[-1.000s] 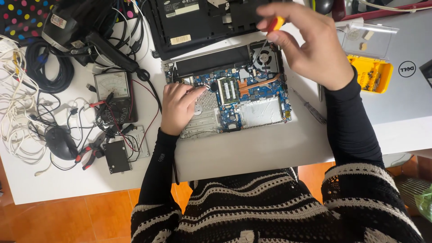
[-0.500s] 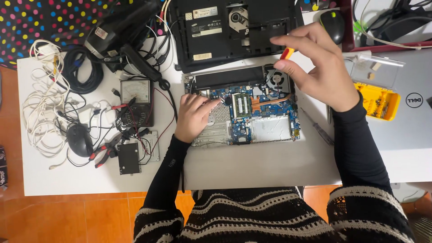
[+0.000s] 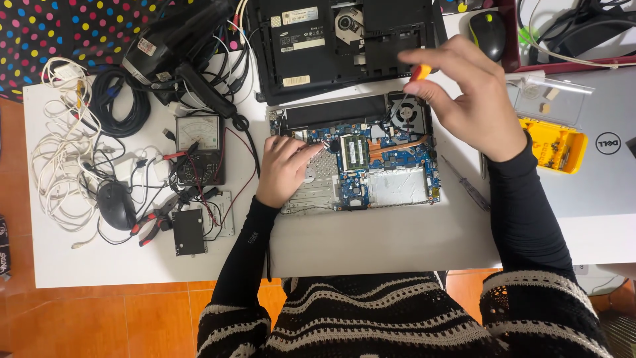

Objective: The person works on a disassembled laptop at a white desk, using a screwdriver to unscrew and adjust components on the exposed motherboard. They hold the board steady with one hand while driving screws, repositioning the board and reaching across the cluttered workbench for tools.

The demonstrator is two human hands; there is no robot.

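Observation:
An opened laptop base (image 3: 371,229) lies on the white table, its blue circuit board (image 3: 397,159), memory module (image 3: 354,152) and round fan (image 3: 406,109) exposed. My left hand (image 3: 286,167) rests flat on the left part of the board, index finger stretched toward the memory module. My right hand (image 3: 467,99) hovers above the fan, fingers closed on a small screwdriver with an orange-red handle (image 3: 420,71). The screwdriver's tip is hidden by my fingers.
A black laptop bottom cover (image 3: 344,40) lies behind the base. A yellow bit case (image 3: 553,144), a silver laptop (image 3: 596,179) and a mouse (image 3: 489,33) sit at right. At left are a multimeter (image 3: 200,149), pliers (image 3: 154,225), a drive (image 3: 189,232), cables (image 3: 63,166) and another mouse (image 3: 116,205).
The view has shifted, so everything sits lower and further right in frame. My right hand stays over the fan with the screwdriver; my left hand stays on the board.

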